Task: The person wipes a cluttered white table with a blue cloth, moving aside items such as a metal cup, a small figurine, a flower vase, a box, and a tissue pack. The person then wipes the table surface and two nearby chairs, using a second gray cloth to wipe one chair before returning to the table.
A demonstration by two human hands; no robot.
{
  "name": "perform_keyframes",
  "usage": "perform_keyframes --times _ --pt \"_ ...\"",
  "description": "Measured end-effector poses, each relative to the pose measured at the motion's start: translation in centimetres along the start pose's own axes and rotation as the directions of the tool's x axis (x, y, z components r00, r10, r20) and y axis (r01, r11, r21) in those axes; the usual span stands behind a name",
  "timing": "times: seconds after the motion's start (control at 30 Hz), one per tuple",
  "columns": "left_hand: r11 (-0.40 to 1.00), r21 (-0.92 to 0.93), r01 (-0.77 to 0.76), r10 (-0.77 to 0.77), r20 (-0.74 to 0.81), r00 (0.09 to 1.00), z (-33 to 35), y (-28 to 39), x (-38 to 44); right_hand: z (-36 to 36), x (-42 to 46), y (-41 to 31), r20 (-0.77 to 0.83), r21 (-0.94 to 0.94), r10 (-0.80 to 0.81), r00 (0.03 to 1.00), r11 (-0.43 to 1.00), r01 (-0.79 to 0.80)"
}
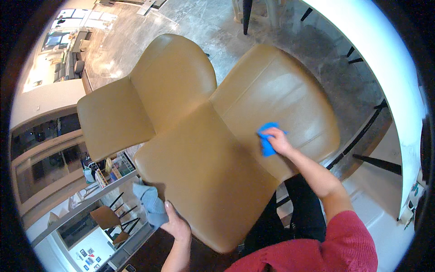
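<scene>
A tan leather-look chair stands before me, its seat [204, 176] nearest and its backrest [282, 98] to the right, crossed by stitched seams. My right hand [280, 142] grips a bright blue cloth [267, 146] against the lower part of that backrest, near where it meets the seat. At the seat's left edge, my left hand [177, 224] holds a folded grey-blue cloth [151, 205], with the thumb near the seat's rim. A second matching chair, with its seat [115, 119] and backrest [173, 68], sits just beyond, up against the first.
A white tabletop [384, 57] curves along the right side. Dark tapered legs [247, 17] stand on the grey tiled floor [204, 20]. At lower left, a mirror-like surface shows a brown chair [105, 217]. Books and bags [110, 170] lie beyond the seats.
</scene>
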State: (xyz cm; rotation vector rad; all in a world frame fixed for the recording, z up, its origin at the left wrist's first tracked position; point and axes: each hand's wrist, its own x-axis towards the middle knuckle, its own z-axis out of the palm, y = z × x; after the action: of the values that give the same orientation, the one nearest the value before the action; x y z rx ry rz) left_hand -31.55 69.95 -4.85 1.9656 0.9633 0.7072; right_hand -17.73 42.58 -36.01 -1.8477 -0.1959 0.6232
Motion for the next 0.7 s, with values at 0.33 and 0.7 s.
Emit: perform_keyframes --times 0.33,0.7 --pt "0.999 -0.006 0.036 -0.036 0.053 0.998 0.3 1.0 -0.1 12.5 0.5 -30.0 -0.078 0.238 -0.806 0.586 0.556 0.796" --pt "0.995 -0.056 0.078 -0.076 0.041 0.996 0.1 -1.5 0.5 7.2 -10.2 -11.9 -0.062 -0.226 0.461 0.886 0.858 -0.462"
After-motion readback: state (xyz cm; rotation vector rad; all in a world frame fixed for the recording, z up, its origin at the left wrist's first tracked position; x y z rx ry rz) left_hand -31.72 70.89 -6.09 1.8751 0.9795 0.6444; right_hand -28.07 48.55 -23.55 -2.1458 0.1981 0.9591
